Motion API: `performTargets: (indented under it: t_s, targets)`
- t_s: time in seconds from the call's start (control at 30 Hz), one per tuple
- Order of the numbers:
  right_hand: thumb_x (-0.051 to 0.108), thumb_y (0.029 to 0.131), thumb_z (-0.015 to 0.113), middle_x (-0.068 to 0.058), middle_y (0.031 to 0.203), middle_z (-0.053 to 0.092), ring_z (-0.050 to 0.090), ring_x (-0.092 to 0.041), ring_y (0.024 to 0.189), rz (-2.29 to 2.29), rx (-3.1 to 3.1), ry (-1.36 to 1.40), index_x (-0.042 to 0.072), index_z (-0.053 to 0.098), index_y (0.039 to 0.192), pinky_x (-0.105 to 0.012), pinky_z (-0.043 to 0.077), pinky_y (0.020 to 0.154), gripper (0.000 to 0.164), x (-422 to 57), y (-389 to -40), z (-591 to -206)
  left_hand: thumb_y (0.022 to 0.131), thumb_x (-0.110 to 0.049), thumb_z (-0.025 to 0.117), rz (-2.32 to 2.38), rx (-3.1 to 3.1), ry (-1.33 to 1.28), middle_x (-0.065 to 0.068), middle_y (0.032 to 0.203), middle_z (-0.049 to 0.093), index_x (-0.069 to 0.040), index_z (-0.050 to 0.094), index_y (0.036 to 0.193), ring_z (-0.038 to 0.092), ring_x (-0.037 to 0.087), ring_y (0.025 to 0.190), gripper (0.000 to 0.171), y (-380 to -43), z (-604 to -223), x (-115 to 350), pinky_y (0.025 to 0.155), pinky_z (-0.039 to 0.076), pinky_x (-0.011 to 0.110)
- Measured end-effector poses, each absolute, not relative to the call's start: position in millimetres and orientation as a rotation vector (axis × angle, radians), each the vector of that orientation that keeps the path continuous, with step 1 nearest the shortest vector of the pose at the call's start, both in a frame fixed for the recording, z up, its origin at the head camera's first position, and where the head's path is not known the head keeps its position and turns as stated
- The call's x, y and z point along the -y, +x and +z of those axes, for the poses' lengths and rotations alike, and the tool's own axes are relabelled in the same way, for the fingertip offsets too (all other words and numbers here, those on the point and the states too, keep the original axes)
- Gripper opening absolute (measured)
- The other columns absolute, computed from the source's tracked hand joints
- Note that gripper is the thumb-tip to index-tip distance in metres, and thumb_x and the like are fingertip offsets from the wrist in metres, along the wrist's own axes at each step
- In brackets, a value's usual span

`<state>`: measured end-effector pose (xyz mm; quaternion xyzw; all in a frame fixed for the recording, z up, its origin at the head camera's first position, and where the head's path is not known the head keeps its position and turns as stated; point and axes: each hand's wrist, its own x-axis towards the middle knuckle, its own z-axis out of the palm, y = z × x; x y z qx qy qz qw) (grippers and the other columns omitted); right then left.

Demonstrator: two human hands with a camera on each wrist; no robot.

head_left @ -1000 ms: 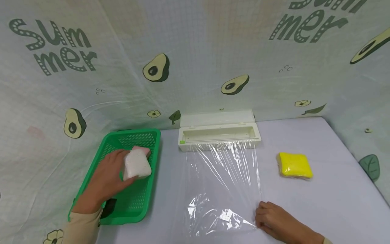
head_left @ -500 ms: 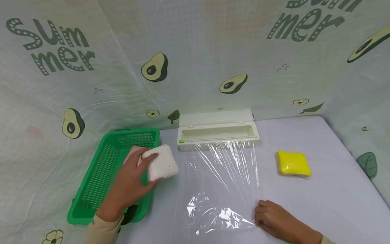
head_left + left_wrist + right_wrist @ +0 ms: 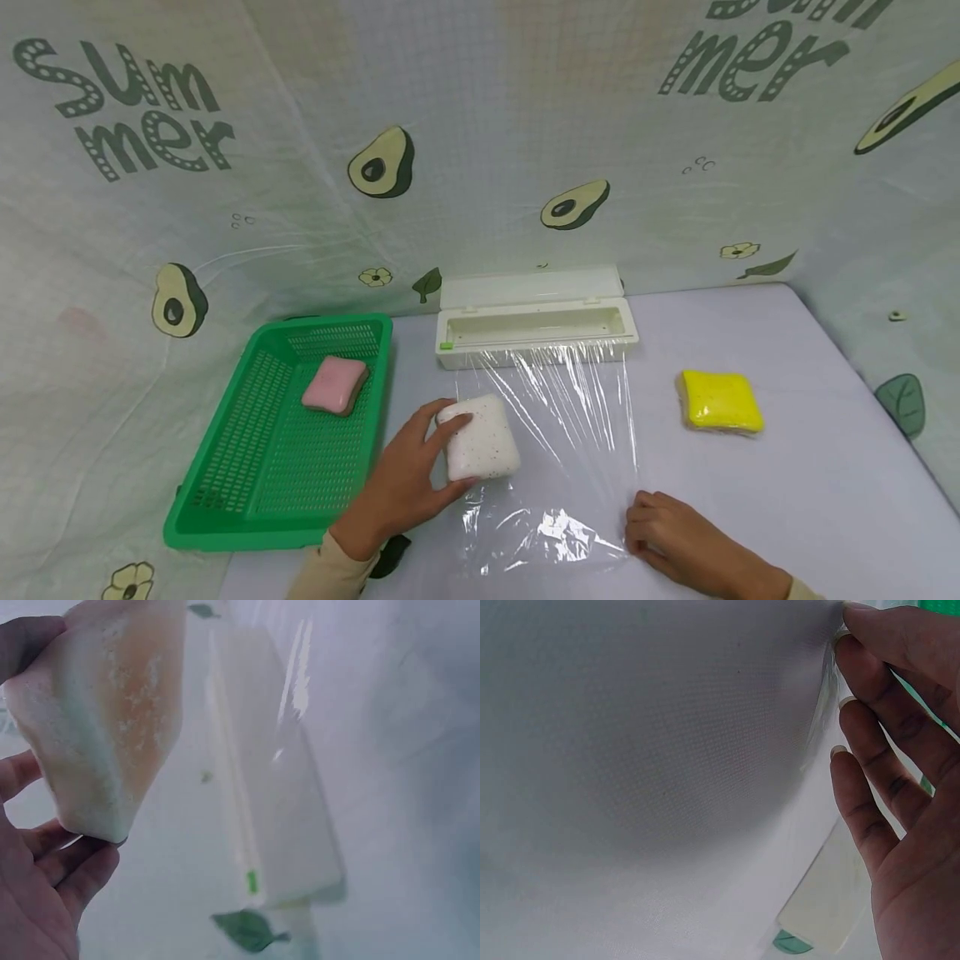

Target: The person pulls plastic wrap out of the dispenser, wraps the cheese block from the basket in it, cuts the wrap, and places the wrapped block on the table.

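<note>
My left hand (image 3: 408, 475) grips a white speckled soap bar (image 3: 483, 437) by its sides, thumb at the near edge and fingers at the far edge. The bar is over the left part of a sheet of clear plastic wrap (image 3: 570, 467); whether it touches the sheet I cannot tell. In the left wrist view the soap bar's underside (image 3: 112, 712) looks patchy and pinkish. My right hand (image 3: 675, 537) pinches the near right corner of the wrap between thumb and index finger. The sheet runs out of a white wrap dispenser (image 3: 536, 354), whose lid stands up.
A green basket (image 3: 172, 533) on the left holds a pink soap bar (image 3: 335, 385). On the right of the table lies a yellow wrapped block (image 3: 722, 402). A printed curtain (image 3: 480, 167) rises behind the table.
My left hand has carried the white soap bar from the basket rightward to over the plastic wrap. The pink soap bar is now uncovered. My right hand has stayed on the wrap's corner.
</note>
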<state>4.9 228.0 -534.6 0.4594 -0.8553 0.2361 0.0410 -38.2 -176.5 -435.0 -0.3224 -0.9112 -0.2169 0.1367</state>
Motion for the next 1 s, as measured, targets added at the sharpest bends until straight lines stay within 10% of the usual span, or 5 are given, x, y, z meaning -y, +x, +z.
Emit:
performTargets:
  t_s: [1.0]
  targets:
    - [0.005, 0.066, 0.094, 0.025, 0.086, 0.060, 0.049, 0.003, 0.083, 0.741, 2.607, 1.395, 0.030, 0.070, 0.079, -0.010, 0.039, 0.072, 0.037, -230, 6, -538, 0.096, -0.043, 0.076, -0.876, 2.887, -1.088, 0.013, 0.162, 0.032, -0.014, 0.042, 0.154, 0.064, 0.028, 0.121, 0.073, -8, -529, 114, 0.095, 0.059, 0.039]
